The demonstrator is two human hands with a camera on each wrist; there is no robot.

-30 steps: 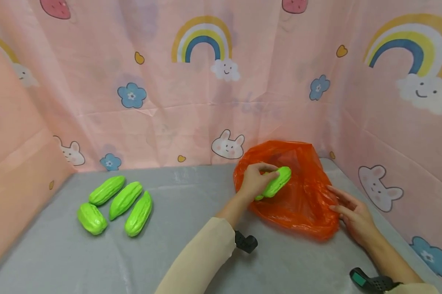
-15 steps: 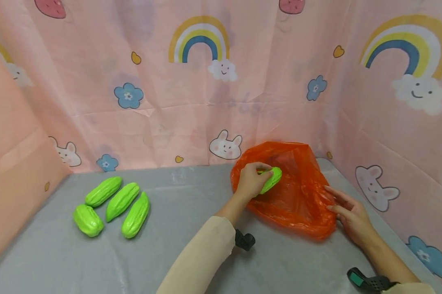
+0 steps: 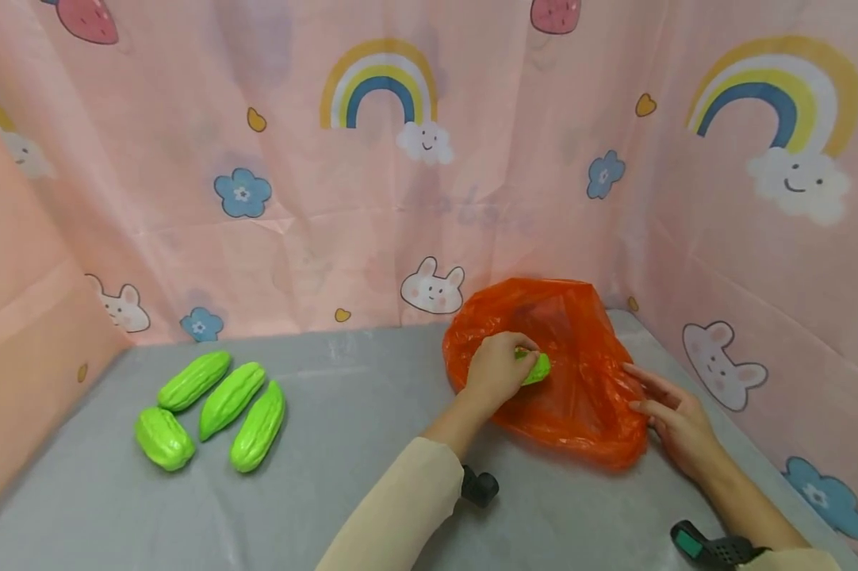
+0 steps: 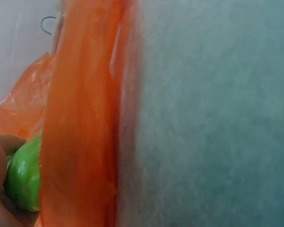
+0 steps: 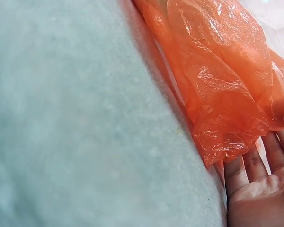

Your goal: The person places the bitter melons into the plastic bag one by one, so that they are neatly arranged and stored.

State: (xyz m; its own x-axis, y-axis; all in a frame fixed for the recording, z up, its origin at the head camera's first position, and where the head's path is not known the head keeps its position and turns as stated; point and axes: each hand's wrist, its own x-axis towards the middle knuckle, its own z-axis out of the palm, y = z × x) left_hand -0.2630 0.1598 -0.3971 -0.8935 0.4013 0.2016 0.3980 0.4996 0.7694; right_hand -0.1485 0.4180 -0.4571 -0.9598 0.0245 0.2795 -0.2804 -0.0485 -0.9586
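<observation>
An orange plastic bag (image 3: 579, 325) lies with its mouth wide at the right of the table. My left hand (image 3: 496, 369) reaches into that mouth and holds a bright green bitter melon (image 3: 538, 369), mostly hidden by the fingers. In the left wrist view, the rounded end of this bitter melon (image 4: 23, 175) shows between thumb and fingers, beside the bag's side (image 4: 80, 118). My right hand (image 3: 686, 428) pinches the bag's right edge; its fingers (image 5: 255, 165) go behind the plastic in the right wrist view.
Several more bitter melons (image 3: 232, 400) lie grouped at the left of the grey-covered table (image 3: 343, 444). Pink printed cloth (image 3: 372, 238) walls the back and both sides. The bag stands close to the back right corner.
My left hand has lowered the bitter melon deeper into the bag, so less of it shows. The right hand keeps its hold on the bag's edge. The head view has shifted slightly.
</observation>
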